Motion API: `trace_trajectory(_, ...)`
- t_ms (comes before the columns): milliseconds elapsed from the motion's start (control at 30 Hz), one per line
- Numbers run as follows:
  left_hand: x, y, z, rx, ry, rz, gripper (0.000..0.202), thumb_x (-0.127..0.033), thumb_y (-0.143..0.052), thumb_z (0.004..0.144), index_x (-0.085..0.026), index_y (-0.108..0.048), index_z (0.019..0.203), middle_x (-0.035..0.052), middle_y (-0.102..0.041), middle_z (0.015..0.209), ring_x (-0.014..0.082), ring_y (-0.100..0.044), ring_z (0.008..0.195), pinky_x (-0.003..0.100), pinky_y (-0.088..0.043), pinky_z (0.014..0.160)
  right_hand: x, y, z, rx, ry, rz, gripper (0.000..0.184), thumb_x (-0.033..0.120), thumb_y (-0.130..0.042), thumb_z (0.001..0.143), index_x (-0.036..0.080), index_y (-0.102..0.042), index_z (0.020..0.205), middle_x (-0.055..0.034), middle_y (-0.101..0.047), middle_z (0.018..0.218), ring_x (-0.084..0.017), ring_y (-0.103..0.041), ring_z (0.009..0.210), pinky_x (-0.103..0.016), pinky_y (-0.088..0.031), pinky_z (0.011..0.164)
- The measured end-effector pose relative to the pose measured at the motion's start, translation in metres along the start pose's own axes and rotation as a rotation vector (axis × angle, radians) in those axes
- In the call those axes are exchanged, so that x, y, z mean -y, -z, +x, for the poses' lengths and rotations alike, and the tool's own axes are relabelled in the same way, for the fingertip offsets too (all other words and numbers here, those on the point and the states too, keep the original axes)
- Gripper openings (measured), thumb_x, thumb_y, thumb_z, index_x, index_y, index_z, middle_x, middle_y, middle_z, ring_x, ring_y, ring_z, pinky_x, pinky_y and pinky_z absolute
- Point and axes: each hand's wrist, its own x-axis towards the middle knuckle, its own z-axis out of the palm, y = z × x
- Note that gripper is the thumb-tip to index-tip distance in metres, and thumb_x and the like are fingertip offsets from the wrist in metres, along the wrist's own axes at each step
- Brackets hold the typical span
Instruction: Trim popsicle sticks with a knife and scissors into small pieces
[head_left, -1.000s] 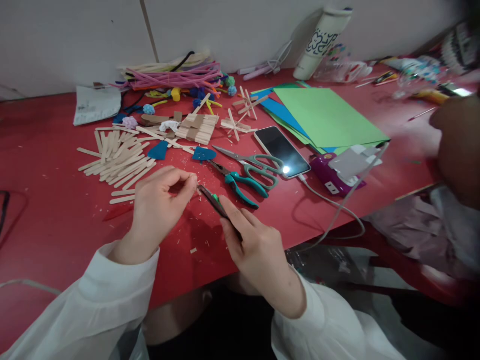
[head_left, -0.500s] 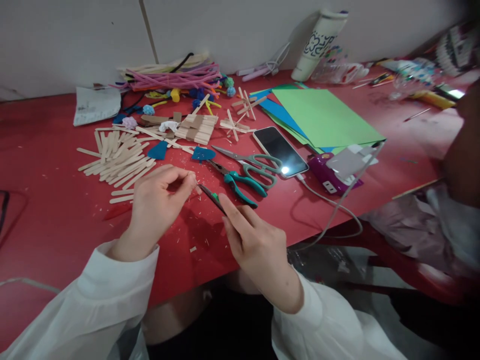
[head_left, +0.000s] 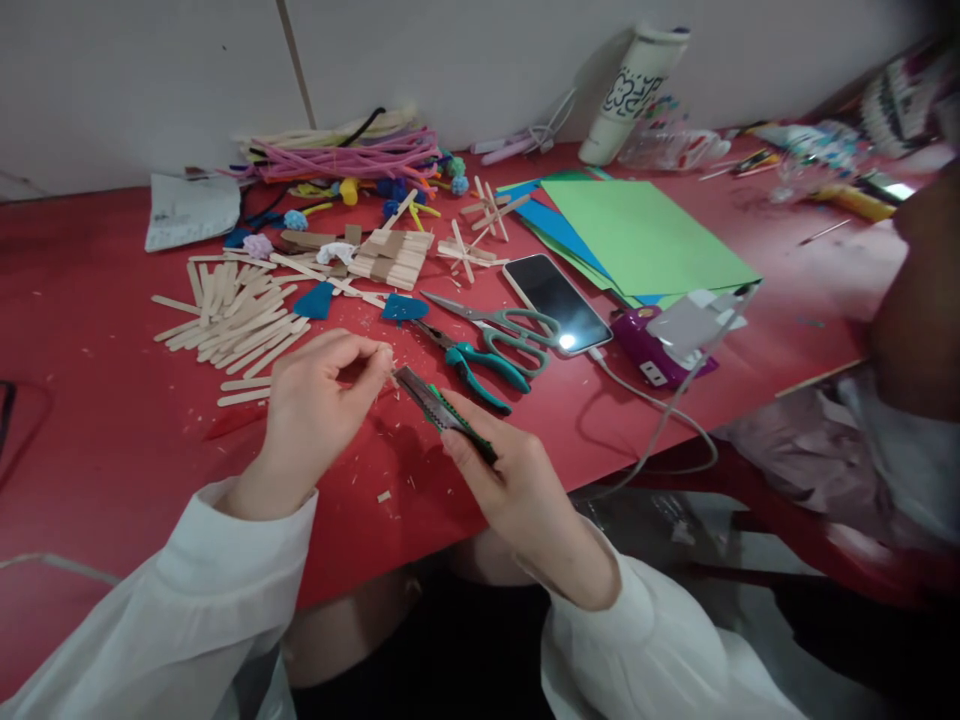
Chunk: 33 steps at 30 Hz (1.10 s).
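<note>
My right hand [head_left: 517, 470] is closed around a utility knife [head_left: 442, 410] with a green-edged dark body. Its flat grey blade is out and points up and left, toward the fingertips of my left hand [head_left: 322, 400]. Thumb and forefinger of that left hand pinch a small pale piece [head_left: 394, 376], mostly hidden by the fingers; whether the blade touches it I cannot tell. Both hands are above the red table [head_left: 330, 550]. Pale shavings lie scattered beneath them. Just beyond the knife rest teal-handled pliers [head_left: 487, 370] and grey-handled scissors [head_left: 517, 330].
Loose craft sticks [head_left: 240, 315] are heaped at left, with a bundle of sticks [head_left: 394, 260] behind. Pipe cleaners [head_left: 345, 155] lie by the wall. Rightward are a phone [head_left: 559, 300] on a cable, a purple device [head_left: 652, 345], green paper [head_left: 645, 230] and a tumbler [head_left: 630, 100]. A person sits far right.
My right hand has turned the knife, so the blade's flat side now shows, and its thumb has moved beneath the body. My left hand stays nearly still, pinching the small piece.
</note>
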Motion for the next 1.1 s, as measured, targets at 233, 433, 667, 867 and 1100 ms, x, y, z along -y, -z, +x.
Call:
trace_trajectory(233, 0.015, -0.006, 0.008, -0.061, 0.290, -0.332, 0.015, -0.032, -0.055, 0.079, -0.019, -0.061, 0.075, -0.0008, -0.065, 0.065, 0.0110, -0.062, 0.059, 0.024, -0.050, 0.062, 0.000, 0.007, -0.002, -0.130, 0.056, -0.034, 0.036, 0.021, -0.047, 0.087, 0.015, -0.055, 0.122, -0.0069, -0.064, 0.117, -0.016, -0.061, 0.105, -0.027, -0.049, 0.090)
trace_trajectory(433, 0.014, -0.009, 0.008, 0.003, 0.340, -0.466, 0.007, -0.025, -0.060, 0.072, -0.019, -0.058, 0.071, -0.0004, -0.065, 0.065, 0.0130, -0.064, 0.063, 0.024, -0.052, 0.062, -0.004, 0.005, 0.002, -0.126, 0.024, -0.153, 0.037, 0.021, -0.045, 0.087, 0.016, -0.056, 0.122, -0.0081, -0.067, 0.111, -0.019, -0.064, 0.098, -0.031, -0.051, 0.087)
trace_trajectory(667, 0.016, -0.012, 0.007, 0.092, 0.404, -0.472, 0.006, -0.023, -0.061, 0.070, -0.019, -0.058, 0.071, -0.0007, -0.064, 0.062, 0.0135, -0.064, 0.059, 0.025, -0.051, 0.058, -0.010, 0.005, 0.004, -0.164, 0.041, -0.328, 0.036, 0.022, -0.045, 0.087, 0.016, -0.058, 0.121, -0.0070, -0.071, 0.091, -0.017, -0.066, 0.072, -0.025, -0.053, 0.060)
trace_trajectory(867, 0.008, -0.009, 0.008, 0.095, 0.396, -0.481, 0.003, -0.020, -0.060, 0.072, -0.019, -0.059, 0.069, -0.0012, -0.065, 0.062, 0.0119, -0.064, 0.061, 0.023, -0.052, 0.060, -0.008, 0.006, 0.005, -0.190, 0.067, -0.366, 0.036, 0.020, -0.045, 0.087, 0.013, -0.059, 0.119, -0.0072, -0.070, 0.084, -0.017, -0.066, 0.067, -0.028, -0.053, 0.058)
trace_trajectory(1100, -0.001, -0.009, 0.005, 0.029, 0.438, -0.584, 0.003, -0.019, -0.062, 0.072, -0.019, -0.059, 0.070, 0.0002, -0.069, 0.067, 0.0143, -0.068, 0.066, 0.027, -0.057, 0.065, -0.007, 0.004, 0.005, -0.176, -0.047, 0.020, 0.037, 0.026, -0.047, 0.087, 0.018, -0.057, 0.121, -0.0060, -0.068, 0.109, -0.019, -0.066, 0.092, -0.031, -0.055, 0.076)
